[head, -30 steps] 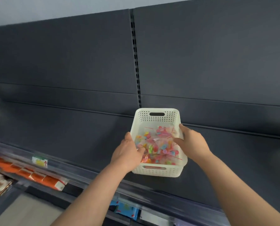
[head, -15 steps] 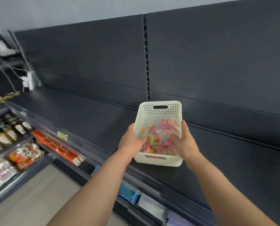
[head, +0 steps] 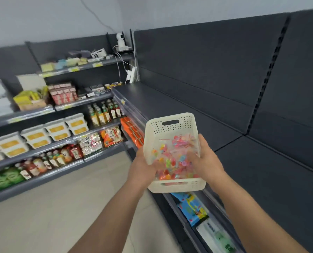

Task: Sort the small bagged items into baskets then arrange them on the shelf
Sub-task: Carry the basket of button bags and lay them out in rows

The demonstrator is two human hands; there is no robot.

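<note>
grips basket (head: 170, 128) L wall w/ L hand (head: 143, 167), fingers curled | grips R wall w/ R hand (head: 206, 161), fingers hooked over rim onto bags (head: 172, 159) | holds basket betw. both hands at front edge of dark shelf (head: 188, 110), contact w/ shelf unclear | clear bags of coloured bits inside basket | bottles (head: 104, 114) on racks far L

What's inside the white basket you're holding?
Clear bags of small colourful pieces lie in the basket. They hide its floor, so anything beneath is unseen; the right hand, curled over the wall, covers a few. The left hand grips the other wall.
</note>
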